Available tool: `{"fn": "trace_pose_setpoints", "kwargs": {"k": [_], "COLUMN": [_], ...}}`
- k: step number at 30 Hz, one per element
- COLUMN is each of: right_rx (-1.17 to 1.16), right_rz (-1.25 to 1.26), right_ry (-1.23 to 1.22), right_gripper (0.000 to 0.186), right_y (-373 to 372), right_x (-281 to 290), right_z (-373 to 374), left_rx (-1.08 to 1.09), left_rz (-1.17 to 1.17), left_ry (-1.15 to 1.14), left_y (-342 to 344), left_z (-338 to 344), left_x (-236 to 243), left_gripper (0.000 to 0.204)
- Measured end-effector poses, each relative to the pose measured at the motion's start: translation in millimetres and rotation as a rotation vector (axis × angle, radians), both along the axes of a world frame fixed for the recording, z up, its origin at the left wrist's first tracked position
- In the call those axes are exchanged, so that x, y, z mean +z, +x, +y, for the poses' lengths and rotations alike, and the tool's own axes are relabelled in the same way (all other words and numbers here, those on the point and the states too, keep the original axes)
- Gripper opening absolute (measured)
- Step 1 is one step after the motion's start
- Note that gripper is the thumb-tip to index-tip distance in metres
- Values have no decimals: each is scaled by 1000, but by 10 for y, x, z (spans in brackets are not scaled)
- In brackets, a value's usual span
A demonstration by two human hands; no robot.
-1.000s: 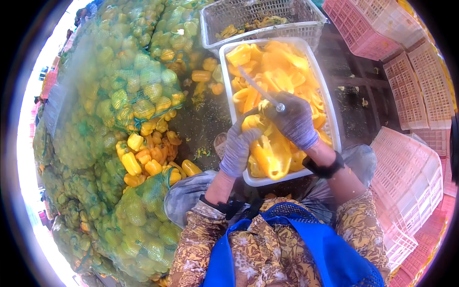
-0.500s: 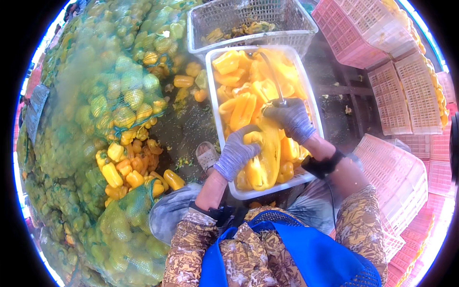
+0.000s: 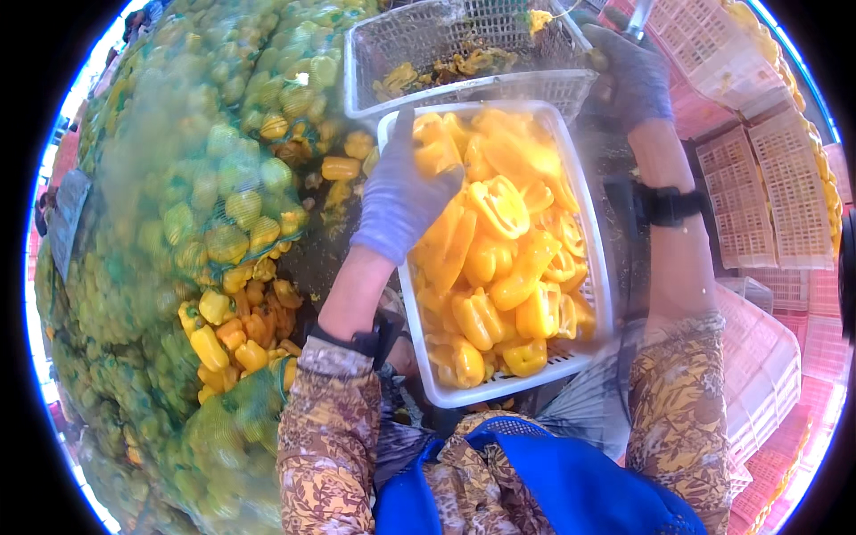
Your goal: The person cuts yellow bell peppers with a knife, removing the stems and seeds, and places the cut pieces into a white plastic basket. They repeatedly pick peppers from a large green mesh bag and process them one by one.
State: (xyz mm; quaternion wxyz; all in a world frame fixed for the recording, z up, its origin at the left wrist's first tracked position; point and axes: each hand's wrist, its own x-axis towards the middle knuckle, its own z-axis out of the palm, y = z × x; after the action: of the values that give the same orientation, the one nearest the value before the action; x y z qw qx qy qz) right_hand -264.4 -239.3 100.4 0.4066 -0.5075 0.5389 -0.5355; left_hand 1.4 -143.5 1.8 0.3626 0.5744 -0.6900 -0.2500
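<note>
A white plastic crate [image 3: 412, 308] in front of me is filled with yellow bell peppers [image 3: 499, 267], several cut open at the top. My left hand [image 3: 401, 201], in a grey-purple glove, reaches over its left rim, thumb and fingers around a yellow bell pepper [image 3: 434, 153] near the far left corner. Beyond the far right corner, my gloved right hand [image 3: 629, 80] is closed round a slim metal tool [image 3: 639, 18]; its full shape cannot be made out. A small yellow scrap [image 3: 539, 20] shows over the grey crate [image 3: 446, 96] behind, which holds yellowish-brown trimmings [image 3: 446, 71].
Green net sacks [image 3: 178, 223] of peppers pile high on the left. Loose yellow peppers [image 3: 241, 330] spill from one sack, and others lie near the crate's left side. Pink crates [image 3: 758, 192] are stacked on the right, with a paler crate [image 3: 758, 366] close to my right arm.
My right hand has swung from the crate's middle to beyond its far right corner with the metal tool. My left hand has left the large near pepper and moved to the far left.
</note>
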Motion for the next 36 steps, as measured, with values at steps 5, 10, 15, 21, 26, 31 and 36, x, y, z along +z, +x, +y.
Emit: {"fn": "trace_pose_setpoints", "kwargs": {"k": [5,10,15,21,26,31,36], "right_rx": [115,197,252,358,490,471,522], "right_rz": [185,228,309,403,450,512,599], "right_ry": [2,151,201,295,276,288,278], "right_gripper": [34,39,36,33,34,35,33], "right_y": [241,118,153,627,869,922,1192], "right_x": [-315,-717,-646,-699,-613,-480,-521], "right_z": [409,817,1044,1204,1304,1417,1659], "left_rx": [-361,-540,-260,7,37,-35,-42], "left_rz": [-415,-420,-347,-235,-220,-207,-383], "left_ry": [131,263,512,751,592,288,456], "left_y": [-237,336,1874,3141,3255,3362,2757], "left_z": [-108,-209,69,1039,1234,1279,2213], "left_x": [-364,8,443,594,1331,1195,-327], "left_gripper": [88,53,51,50,51,40,46]}}
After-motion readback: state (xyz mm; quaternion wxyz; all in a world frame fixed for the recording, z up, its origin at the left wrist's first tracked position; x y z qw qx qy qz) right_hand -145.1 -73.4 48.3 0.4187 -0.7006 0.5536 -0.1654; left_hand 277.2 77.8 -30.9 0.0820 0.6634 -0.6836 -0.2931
